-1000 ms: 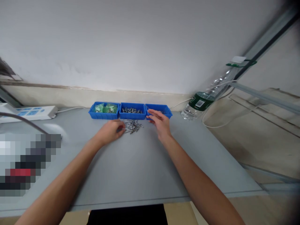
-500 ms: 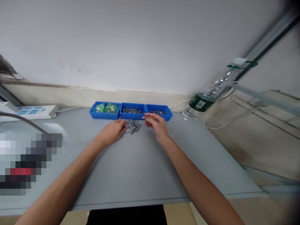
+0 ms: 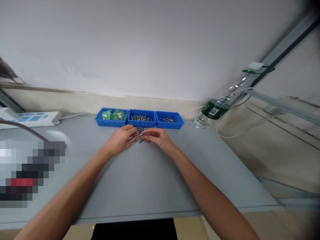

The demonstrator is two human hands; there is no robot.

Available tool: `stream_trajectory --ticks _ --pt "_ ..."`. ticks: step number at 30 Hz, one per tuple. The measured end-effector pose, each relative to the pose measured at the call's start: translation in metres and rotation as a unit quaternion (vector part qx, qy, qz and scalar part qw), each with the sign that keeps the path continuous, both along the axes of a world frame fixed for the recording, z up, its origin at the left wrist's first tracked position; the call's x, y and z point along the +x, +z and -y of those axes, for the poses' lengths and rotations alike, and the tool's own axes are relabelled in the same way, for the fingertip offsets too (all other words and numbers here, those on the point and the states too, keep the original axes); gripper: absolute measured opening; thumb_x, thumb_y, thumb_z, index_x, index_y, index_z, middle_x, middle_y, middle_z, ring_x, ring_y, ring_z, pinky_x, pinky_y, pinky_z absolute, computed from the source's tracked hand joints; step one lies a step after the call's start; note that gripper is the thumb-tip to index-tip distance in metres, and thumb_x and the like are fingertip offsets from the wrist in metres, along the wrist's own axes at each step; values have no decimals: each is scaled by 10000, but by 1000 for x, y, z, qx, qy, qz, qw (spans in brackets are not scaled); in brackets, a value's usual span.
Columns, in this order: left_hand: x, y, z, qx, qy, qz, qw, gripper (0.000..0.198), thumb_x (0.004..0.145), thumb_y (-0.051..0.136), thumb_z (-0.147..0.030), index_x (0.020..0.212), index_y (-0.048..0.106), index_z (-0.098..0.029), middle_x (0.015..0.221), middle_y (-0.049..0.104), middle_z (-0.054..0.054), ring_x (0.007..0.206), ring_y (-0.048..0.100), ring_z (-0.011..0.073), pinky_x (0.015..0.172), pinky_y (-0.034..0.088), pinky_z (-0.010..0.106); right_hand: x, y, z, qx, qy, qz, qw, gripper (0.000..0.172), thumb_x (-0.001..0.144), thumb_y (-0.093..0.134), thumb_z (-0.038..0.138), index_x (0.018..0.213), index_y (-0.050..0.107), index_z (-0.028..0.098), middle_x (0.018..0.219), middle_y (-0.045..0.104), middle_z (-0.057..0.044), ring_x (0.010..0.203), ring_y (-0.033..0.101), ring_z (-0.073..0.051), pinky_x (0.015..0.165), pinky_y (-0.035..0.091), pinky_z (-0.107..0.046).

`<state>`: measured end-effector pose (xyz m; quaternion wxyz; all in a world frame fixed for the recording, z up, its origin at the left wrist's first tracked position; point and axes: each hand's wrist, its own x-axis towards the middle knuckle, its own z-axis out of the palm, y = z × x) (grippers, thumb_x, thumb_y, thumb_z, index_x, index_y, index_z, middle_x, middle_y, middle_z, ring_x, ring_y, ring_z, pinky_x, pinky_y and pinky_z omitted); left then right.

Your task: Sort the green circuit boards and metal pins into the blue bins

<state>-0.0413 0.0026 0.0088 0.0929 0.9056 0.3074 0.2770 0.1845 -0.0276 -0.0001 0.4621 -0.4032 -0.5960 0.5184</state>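
1. We see two bare hands meet at a small metal pin [image 3: 140, 135], raised just over the pile [image 3: 141, 140] on the grey surface [image 3: 140, 180].

2. The left hand [image 3: 122, 137] pinches the pin's left end between thumb and forefinger, its other fingers curled in.

3. The right hand [image 3: 160, 137] closes thumb and fingertips on the right end, facing its partner across a narrow gap.

4. The pin's long axis runs side to side, bridging that gap almost level; it lies to the right of the left hand and to the left of the right. Neither hand is nearer: we find both touching it. At this scale, we cannot tell whether it is one piece or two set end to end.

5. Just behind the hands, we count three blue trays in a row against the wall: the left tray [image 3: 111, 124] with green bags [image 3: 117, 115], the middle tray [image 3: 141, 123] with stubby metal parts [image 3: 141, 118], the right tray [image 3: 170, 125] with thin ones.

6. Well to the right, a bottle [image 3: 215, 109] leans by the frame.
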Motion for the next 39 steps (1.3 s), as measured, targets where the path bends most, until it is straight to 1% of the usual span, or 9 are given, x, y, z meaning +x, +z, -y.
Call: stream_trajectory --ticks 5,10,13,16,19,22,27,32,39 --pt "2 -1 1 -4 -6 2 1000 141 1009 570 -286 973 665 -187 913 660 58 832 635 194 747 497 295 -1 -1 0 -10 9 -2 1000 204 766 778 351 931 813 237 875 788 -37 736 689 -156 717 508 -296" --pt "2 -5 0 -31 22 -34 999 125 983 574 -262 984 669 -179 938 672 78 866 648 221 781 516 333 1 4 0 -25 -23 4 999 220 743 773 350 925 812 232 862 787 -44 742 687 -167 732 512 -313" --pt "3 -9 0 -49 39 -64 996 141 978 555 -252 986 679 -187 960 686 88 886 661 231 801 526 347 5 6 -2 -32 -74 -15 997 231 721 783 363 911 809 235 866 789 -48 735 675 -171 732 521 -328" --pt "6 -11 1 -55 56 -99 992 143 971 563 -263 982 683 -186 1002 692 105 903 664 250 781 528 356 10 6 -5 -25 -156 -45 986 245 717 757 344 934 804 241 940 793 -57 752 672 -178 727 525 -337" --pt "9 -10 4 -63 66 -119 989 137 969 543 -234 964 669 -181 997 684 109 882 655 253 753 517 353 14 5 -9 -23 -247 -85 965 365 694 723 297 1050 786 249 1157 776 -71 838 698 -192 745 535 -338" --pt "11 -7 5 -75 70 -132 986 160 982 495 -212 934 645 -184 970 672 103 864 643 248 743 501 347 17 4 -11 -28 -291 -110 950 507 693 705 287 1198 739 260 1359 697 -86 926 721 -208 766 548 -338" --pt "7 -8 3 -73 74 -156 982 189 1006 440 -243 953 608 -173 970 644 123 891 629 266 765 504 371 15 3 -10 -35 -270 -93 958 521 706 699 302 1227 710 270 1343 703 -83 861 727 -193 745 554 -336" --pt "5 -8 2 -73 70 -163 982 228 1027 392 -278 966 584 -172 951 623 126 874 612 271 749 492 375 9 2 -8 -37 -236 -80 968 447 687 710 289 1132 716 252 1161 767 -65 737 699 -161 696 537 -319" --pt "7 -2 4 -91 67 -127 985 139 1025 439 -277 992 544 -195 950 647 85 830 616 249 733 460 354 6 2 -5 -16 -152 -14 988 261 731 725 324 968 756 219 914 789 -49 716 685 -168 694 539 -318"
